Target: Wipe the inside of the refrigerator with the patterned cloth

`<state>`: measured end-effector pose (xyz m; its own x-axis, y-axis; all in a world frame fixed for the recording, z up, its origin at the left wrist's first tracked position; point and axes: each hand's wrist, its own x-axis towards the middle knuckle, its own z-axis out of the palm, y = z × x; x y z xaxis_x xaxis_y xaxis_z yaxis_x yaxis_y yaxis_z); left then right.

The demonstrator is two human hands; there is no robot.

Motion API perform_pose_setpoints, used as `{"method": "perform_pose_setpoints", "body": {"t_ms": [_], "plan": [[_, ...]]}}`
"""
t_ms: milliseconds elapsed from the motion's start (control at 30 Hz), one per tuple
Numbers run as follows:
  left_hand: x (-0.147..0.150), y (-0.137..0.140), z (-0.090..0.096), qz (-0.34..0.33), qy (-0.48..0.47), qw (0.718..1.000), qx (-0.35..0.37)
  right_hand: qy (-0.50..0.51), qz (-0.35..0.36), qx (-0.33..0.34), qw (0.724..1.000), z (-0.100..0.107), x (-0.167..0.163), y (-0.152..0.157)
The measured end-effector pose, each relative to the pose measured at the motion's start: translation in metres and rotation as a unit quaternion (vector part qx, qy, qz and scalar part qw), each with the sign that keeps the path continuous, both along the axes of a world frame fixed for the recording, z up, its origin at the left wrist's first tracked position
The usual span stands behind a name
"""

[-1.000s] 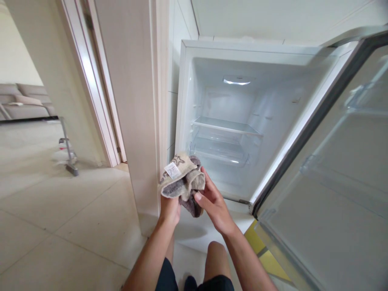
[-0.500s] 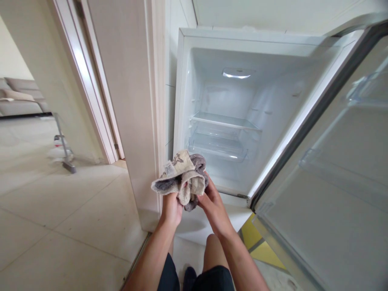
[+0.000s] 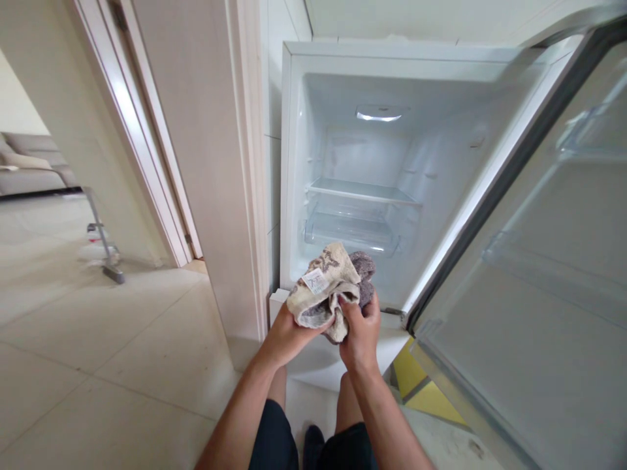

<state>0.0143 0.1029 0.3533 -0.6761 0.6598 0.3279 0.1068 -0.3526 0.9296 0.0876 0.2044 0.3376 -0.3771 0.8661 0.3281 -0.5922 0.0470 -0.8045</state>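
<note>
A bunched beige and grey-brown cloth (image 3: 329,271) with a white label on it is held between both hands, in front of the fridge opening. My left hand (image 3: 292,333) grips its lower left edge, with the fingers partly hidden beneath the folds. On the other side my right hand (image 3: 361,326) is closed on the cloth, its thumb pressed into the middle folds. Behind the cloth stands the open fridge (image 3: 289,163), with its light on, a glass shelf (image 3: 365,190) and a clear drawer (image 3: 350,228) inside.
The fridge door (image 3: 529,281) hangs wide open on the right, with clear door bins. A wooden door frame (image 3: 215,163) stands close on the left. Farther left are a grey stand-like pole (image 3: 100,228) on the tiled floor and a sofa (image 3: 34,166).
Both hands have moved right with the cloth. It has turned so that its label faces up more, and my right thumb now presses into its folds.
</note>
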Motion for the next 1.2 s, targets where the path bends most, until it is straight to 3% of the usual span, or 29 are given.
{"method": "perform_pose_setpoints", "body": {"t_ms": [100,267,367,433,533,700,767,900,1000,1200], "plan": [[0.005,-0.006,-0.003,0.012,-0.024,0.999,0.047,0.005,-0.055,0.007,0.998,0.006,0.003,0.008],[0.014,-0.018,-0.007,0.167,-0.001,0.98,0.109,-0.033,-0.135,0.069,0.988,0.009,0.01,0.018],[0.022,-0.023,0.002,0.175,0.01,0.975,0.14,-0.045,-0.136,0.136,0.98,0.006,0.012,0.014],[0.025,-0.024,0.007,0.128,-0.018,0.983,0.129,-0.025,-0.096,0.201,0.974,0.005,0.013,0.008],[0.025,-0.024,0.009,0.038,-0.081,0.991,0.096,0.001,0.023,0.317,0.948,0.011,0.016,0.002],[0.019,-0.019,0.01,0.006,-0.188,0.978,0.094,-0.039,0.135,0.457,0.878,0.034,0.026,0.008],[0.018,-0.013,0.014,0.014,-0.261,0.962,0.079,-0.074,0.162,0.501,0.847,0.042,0.03,0.013],[0.017,0.005,0.024,0.114,-0.369,0.918,0.093,-0.14,0.191,0.558,0.796,0.048,0.033,0.023],[0.01,0.02,0.033,0.173,-0.364,0.905,0.136,-0.162,0.177,0.533,0.811,0.038,0.034,0.036],[-0.023,0.048,0.057,0.294,-0.253,0.887,0.251,-0.151,0.178,0.295,0.927,-0.015,0.036,0.074]]}}
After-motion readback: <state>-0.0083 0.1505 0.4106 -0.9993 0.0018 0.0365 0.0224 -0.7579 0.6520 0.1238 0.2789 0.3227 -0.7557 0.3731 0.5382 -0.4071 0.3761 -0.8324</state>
